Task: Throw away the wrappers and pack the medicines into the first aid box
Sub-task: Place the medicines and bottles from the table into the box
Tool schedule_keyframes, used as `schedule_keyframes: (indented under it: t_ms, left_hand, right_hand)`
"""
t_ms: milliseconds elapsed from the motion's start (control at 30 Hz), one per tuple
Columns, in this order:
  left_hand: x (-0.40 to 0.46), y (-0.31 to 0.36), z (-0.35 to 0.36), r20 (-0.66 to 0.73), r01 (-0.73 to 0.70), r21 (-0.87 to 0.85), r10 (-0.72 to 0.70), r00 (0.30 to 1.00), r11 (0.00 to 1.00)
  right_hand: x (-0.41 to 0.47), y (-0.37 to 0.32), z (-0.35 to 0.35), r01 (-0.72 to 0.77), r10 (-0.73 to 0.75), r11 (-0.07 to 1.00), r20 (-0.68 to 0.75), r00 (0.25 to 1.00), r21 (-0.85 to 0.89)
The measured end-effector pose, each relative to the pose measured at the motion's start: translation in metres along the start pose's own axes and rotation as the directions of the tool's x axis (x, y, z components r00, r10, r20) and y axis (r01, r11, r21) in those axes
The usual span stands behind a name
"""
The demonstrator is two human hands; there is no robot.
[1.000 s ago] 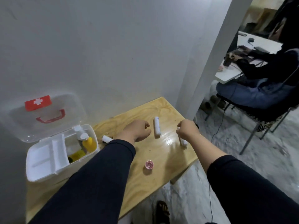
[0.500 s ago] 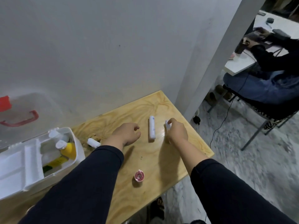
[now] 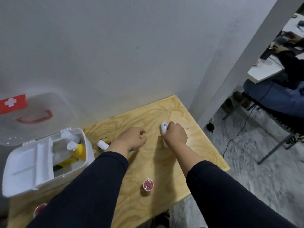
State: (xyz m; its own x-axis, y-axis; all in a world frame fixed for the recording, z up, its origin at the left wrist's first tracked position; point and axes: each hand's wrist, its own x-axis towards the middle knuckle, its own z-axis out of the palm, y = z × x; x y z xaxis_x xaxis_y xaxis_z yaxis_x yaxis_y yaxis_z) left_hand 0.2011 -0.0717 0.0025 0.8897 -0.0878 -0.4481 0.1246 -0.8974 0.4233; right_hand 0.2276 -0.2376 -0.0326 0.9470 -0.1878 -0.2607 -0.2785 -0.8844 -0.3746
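White tube (image 3: 164, 127) gripped in right hand (image 3: 175, 134), fingers wrapped round it, top end poking out above the knuckles with blue print on it; lower end of a white tube showing below the hand near the table surface (one tube or two in that grip: cannot tell). Left hand (image 3: 132, 139) just beside, loosely curled, holding nothing visible, hovering over the wooden table (image 3: 205, 145). Small white bottle (image 3: 102, 145) lying on the table just left of the left wrist, between it and the first aid box (image 3: 85, 145). Box open at the table's left end, clear lid (image 3: 41, 112) tipped back against the wall, red cross label and red handle on it. White tray (image 3: 28, 163) covering the left part of the box; right part holding a yellow bottle with white cap (image 3: 79, 149) and other white-capped bottles behind it. Small round pink-topped container (image 3: 148, 185) standing near the table's front edge, well apart from both hands. Another reddish round thing (image 3: 39, 208) at the lower left, mostly hidden by the left sleeve. Seated person (image 3: 279, 99) at a desk beyond the pillar on the right.
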Motion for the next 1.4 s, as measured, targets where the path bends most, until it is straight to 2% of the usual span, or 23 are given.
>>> schedule_keyframes:
  t_ms: [167,300,367,667,833,933,1167,1300,1400]
  left_hand:
    - [-0.017,-0.003,-0.004,0.0,-0.009,0.007,0.009,1.0,1.0]
    - [-0.037,-0.007,-0.008,-0.035,-0.007,0.007,0.007,0.999,1.0]
    - [-0.047,-0.012,-0.009,-0.053,-0.01,0.006,0.011,0.999,1.0]
    - [-0.081,-0.039,0.008,-0.02,0.037,-0.003,-0.037,0.999,0.999]
    - [-0.1,-0.042,0.002,-0.067,0.027,-0.049,-0.03,0.997,0.998]
    - [-0.116,-0.043,-0.02,-0.146,0.028,-0.072,-0.039,0.989,0.997]
    - [-0.166,-0.081,-0.063,-0.382,0.066,-0.101,-0.1,0.919,0.993]
    - [-0.187,-0.129,-0.061,-0.414,0.186,-0.108,-0.214,0.885,0.977]
    - [-0.201,-0.161,-0.048,-0.42,0.256,-0.103,-0.275,0.865,0.961]
  right_hand:
    - [-0.016,-0.006,0.002,-0.008,0.012,0.995,-0.04,0.999,0.1]
    - [-0.035,-0.011,0.002,0.139,-0.139,0.99,0.02,0.99,-0.028]
    - [-0.046,-0.015,0.01,0.191,-0.189,0.981,0.034,0.981,-0.038]
    - [-0.08,-0.025,0.048,0.235,-0.236,0.966,0.002,0.972,-0.105]
    - [-0.093,-0.038,0.033,0.205,-0.205,0.976,-0.007,0.979,0.068]
    - [-0.105,-0.067,0.013,0.25,-0.254,0.945,-0.009,0.967,0.211]
    - [-0.149,-0.156,-0.011,0.406,-0.433,0.76,-0.07,0.898,0.507]
    - [-0.178,-0.196,0.009,0.43,-0.547,0.644,-0.012,0.837,0.632]
    - [-0.195,-0.215,0.034,0.444,-0.609,0.603,0.022,0.793,0.663]
